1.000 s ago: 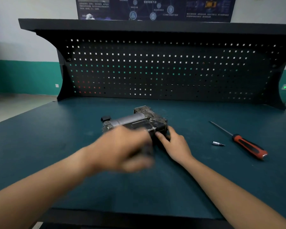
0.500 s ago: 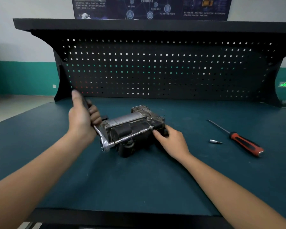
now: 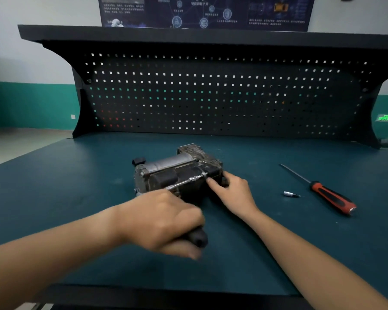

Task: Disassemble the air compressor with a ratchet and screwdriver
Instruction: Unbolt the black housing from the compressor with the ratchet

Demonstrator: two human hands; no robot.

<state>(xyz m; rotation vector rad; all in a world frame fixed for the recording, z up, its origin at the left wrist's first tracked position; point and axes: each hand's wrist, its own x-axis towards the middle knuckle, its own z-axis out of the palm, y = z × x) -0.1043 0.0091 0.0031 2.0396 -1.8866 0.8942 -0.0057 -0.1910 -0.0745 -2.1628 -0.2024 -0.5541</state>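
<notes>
Left hand: my left hand [image 3: 164, 220] is fisted tight round the dark handle of the ratchet [image 3: 196, 239]; only the butt end shows below my knuckles.
Right hand: my right hand [image 3: 233, 193] lies flat against the near right end of the air compressor [image 3: 177, 173], forefinger stretched out to steady the socket end. It grips nothing.
Ratchet line: the bright extension bar [image 3: 186, 181] runs from under my left hand up and rightward to a fastener on the near face.
Compressor place: mid-bench on the workbench [image 3: 54, 198], just beyond both hands.
Compressor axis: long axis lies roughly left to right, right end swung a little away from me; silver cylinder on top, a small black fitting at the left end.
Done: I judge very little; the housing looks whole, no loose bolts visible.
Left: this fastener, any others, then separating parts.
Waiting: the screwdriver [image 3: 323, 193] and a small bit [image 3: 289, 194] lie untouched to my right.
</notes>
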